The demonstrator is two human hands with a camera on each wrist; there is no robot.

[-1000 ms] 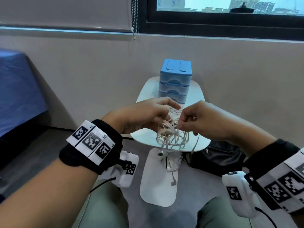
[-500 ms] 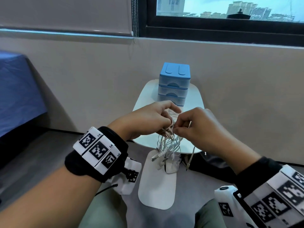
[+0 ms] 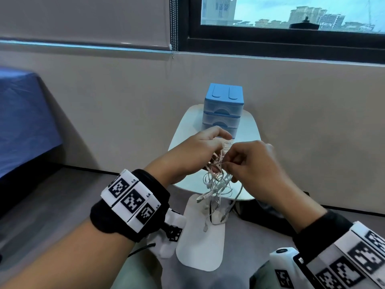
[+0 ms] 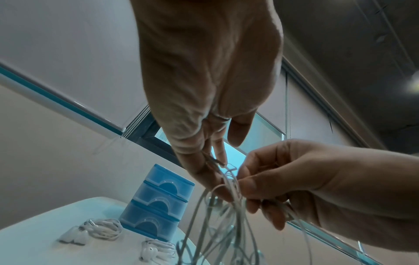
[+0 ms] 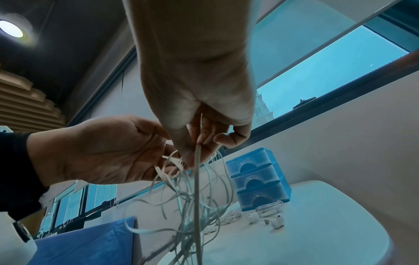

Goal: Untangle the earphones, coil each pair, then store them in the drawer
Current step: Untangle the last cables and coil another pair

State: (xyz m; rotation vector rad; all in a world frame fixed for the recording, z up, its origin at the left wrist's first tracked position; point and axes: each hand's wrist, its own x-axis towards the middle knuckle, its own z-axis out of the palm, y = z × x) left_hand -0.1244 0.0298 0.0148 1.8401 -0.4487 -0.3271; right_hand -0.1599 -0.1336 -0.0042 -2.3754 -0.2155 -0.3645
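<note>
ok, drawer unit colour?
Blue drawer unit, with translucent drawer fronts; clearest in the head view.

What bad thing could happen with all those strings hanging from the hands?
The tangled earphones hang in the air from both the left hand and the right hand. Pulling hard might tighten the knots instead of loosening them. The loose ends dangle past the table edge, so they could snag on it. The swinging loops might also sweep the coiled earphones lying by the blue drawers off the table.

"L3", "L4" on left wristband (image 3: 133, 197)
</note>
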